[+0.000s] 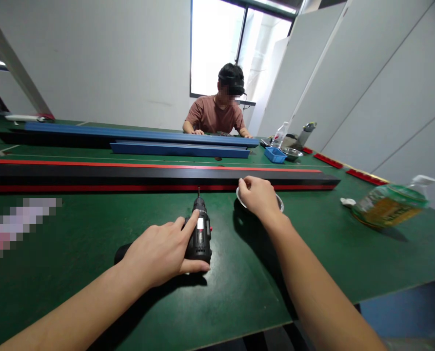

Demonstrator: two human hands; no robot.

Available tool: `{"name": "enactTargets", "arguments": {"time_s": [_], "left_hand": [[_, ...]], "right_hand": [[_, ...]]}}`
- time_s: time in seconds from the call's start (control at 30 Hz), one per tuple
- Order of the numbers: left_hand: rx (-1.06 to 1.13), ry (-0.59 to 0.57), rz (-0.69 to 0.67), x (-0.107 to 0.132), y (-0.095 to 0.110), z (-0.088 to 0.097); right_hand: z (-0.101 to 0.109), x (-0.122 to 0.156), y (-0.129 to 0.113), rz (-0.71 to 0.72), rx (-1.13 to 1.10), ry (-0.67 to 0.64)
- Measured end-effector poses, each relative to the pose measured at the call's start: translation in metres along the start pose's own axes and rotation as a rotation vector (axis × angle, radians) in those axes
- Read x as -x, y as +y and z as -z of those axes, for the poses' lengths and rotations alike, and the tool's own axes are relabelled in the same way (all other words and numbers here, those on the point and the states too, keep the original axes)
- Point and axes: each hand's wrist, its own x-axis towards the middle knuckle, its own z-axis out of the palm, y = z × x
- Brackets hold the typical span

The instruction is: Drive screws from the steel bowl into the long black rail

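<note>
My left hand (162,248) is wrapped round a black cordless drill (200,239), which lies on its side on the green table. Its thin bit points away from me, toward a long black bar with red edges (217,175). My right hand (259,195) is over a small metal bowl (280,204), fingers curled together near the far rim. Whatever those fingertips hold, if anything, is hidden, and so is most of the bowl's inside.
Blue bars (181,148) lie beyond the black one. Across the table (239,292) sits a person (217,112) with a headset. At the right are a large plastic bottle (391,207), a blue basket (275,155), another metal bowl (292,154) and red strips (365,177).
</note>
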Motion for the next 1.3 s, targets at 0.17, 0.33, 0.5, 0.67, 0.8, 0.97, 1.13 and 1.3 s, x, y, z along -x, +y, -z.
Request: {"name": "enactTargets", "arguments": {"time_s": [0.17,0.33,0.5,0.67,0.8,0.97,1.13,1.3], "left_hand": [[0.02,-0.009,0.015,0.002,-0.001,0.001],[0.027,-0.02,0.02,0.008,0.0,0.003],[0.046,-0.04,0.017,0.011,0.001,0.005],[0.051,-0.049,0.028,0.011,0.001,0.006],[0.058,-0.055,0.026,0.011,0.001,0.007],[0.066,-0.059,0.025,0.011,0.001,0.008],[0.056,-0.047,0.017,0.011,0.001,0.007],[0.055,-0.039,0.017,0.011,0.002,0.007]], "right_hand": [[0.003,-0.014,0.036,-0.205,0.088,-0.158],[-0.004,-0.017,0.041,-0.243,0.047,-0.28],[-0.004,-0.013,0.04,-0.176,0.177,-0.437],[-0.002,-0.011,0.046,-0.152,0.169,-0.581],[0.0,-0.011,0.049,-0.164,0.08,-0.602],[0.001,-0.009,0.049,-0.132,0.043,-0.556],[0.002,-0.01,0.047,-0.106,0.047,-0.537],[0.003,-0.011,0.045,-0.113,0.058,-0.456]]}}
